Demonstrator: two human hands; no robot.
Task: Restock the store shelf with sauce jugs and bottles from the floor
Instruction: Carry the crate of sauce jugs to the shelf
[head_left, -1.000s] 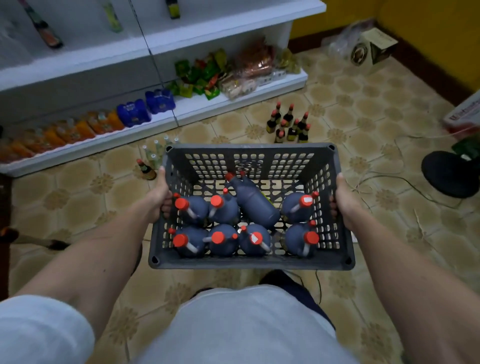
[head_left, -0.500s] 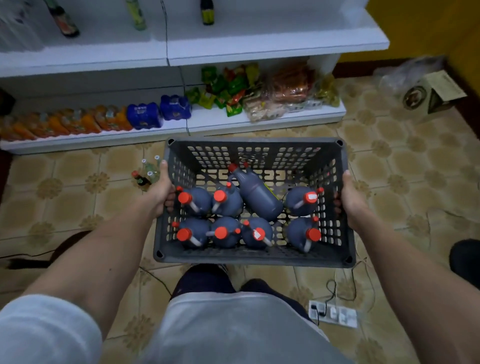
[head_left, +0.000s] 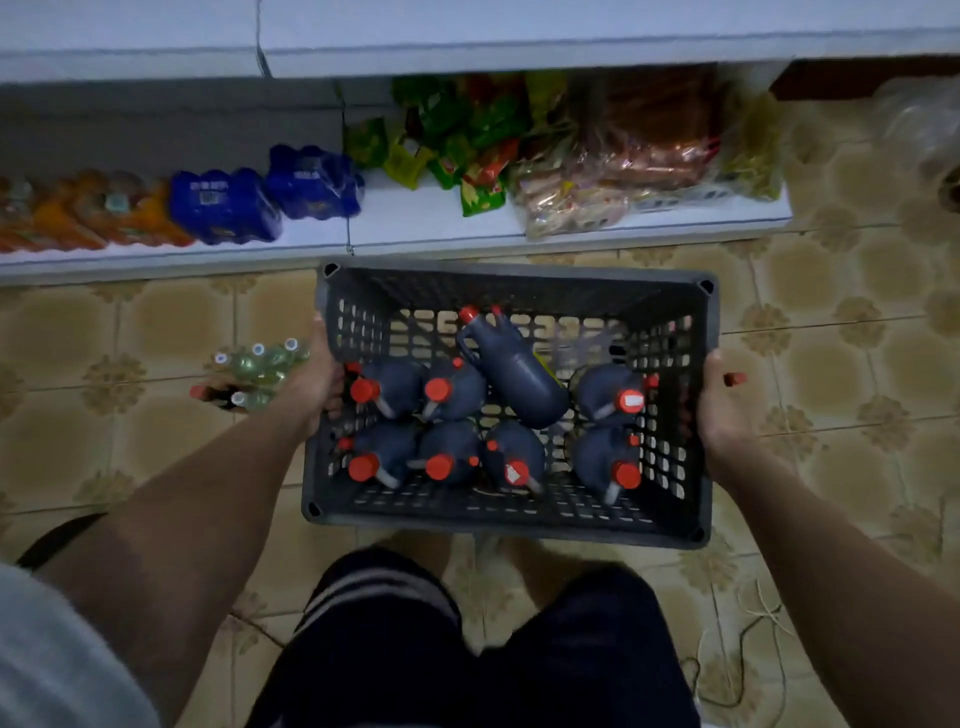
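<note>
I carry a dark grey perforated plastic crate (head_left: 519, 512) in front of my body. My left hand (head_left: 314, 382) grips its left wall and my right hand (head_left: 719, 402) grips its right wall. Inside stand several dark sauce jugs with red caps (head_left: 384, 387), and one more jug (head_left: 511, 371) lies tilted across the middle. The white store shelf (head_left: 415, 236) is right beyond the crate's far edge. A cluster of small bottles (head_left: 257, 366) stands on the floor left of the crate.
The bottom shelf holds orange packs (head_left: 78, 213), blue packs (head_left: 265, 195), green snack packets (head_left: 452, 135) and brownish bags (head_left: 639, 156). An upper shelf edge (head_left: 519, 52) runs across the top. A cable (head_left: 737, 660) lies on the patterned tile floor at lower right.
I have walked closer to the shelf with the crate; the shelf now fills the top of view. The floor bottles are nearer my left hand. Both hands keep their grip.
</note>
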